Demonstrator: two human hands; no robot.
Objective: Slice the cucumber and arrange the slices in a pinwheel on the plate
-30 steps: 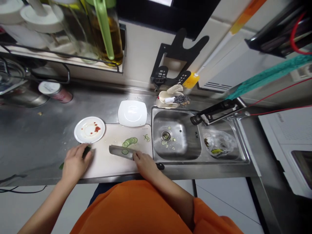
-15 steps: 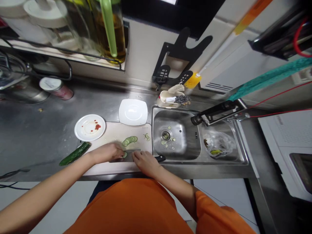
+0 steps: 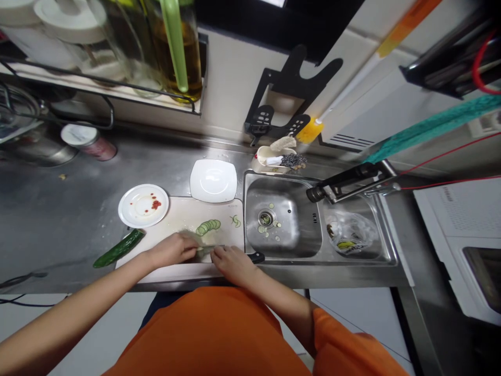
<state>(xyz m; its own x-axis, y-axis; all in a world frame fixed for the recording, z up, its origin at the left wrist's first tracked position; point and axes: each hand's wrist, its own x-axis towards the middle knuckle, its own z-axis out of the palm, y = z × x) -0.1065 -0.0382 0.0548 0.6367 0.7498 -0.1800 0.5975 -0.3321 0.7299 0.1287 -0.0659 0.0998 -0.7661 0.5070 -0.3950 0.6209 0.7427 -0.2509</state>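
My left hand (image 3: 176,249) is closed over the cutting board (image 3: 183,210), its fingertips pinched at a pale green cucumber slice (image 3: 200,251). My right hand (image 3: 233,262) is closed over the kitchen knife, whose black handle (image 3: 257,257) sticks out to the right towards the sink. The blade points left to the slice by my left fingertips, partly covered by my fingers. Just beyond my hands lies a fanned row of cucumber slices (image 3: 208,227). A few thin cucumber pieces (image 3: 235,221) lie at the board's right. The uncut length of cucumber (image 3: 119,248) rests at its left edge.
A round plate with red bits (image 3: 123,212) and a white square plate (image 3: 213,168) stand at the board's far side. Right of it is a steel sink (image 3: 301,224) with scattered slices. A plastic bag (image 3: 352,230) fills the smaller basin. An oil bottle (image 3: 183,52) stands on the shelf.
Both hands have stayed almost in place over the board. The slice at my left fingertips is now more hidden, and the knife handle has shifted slightly towards me.
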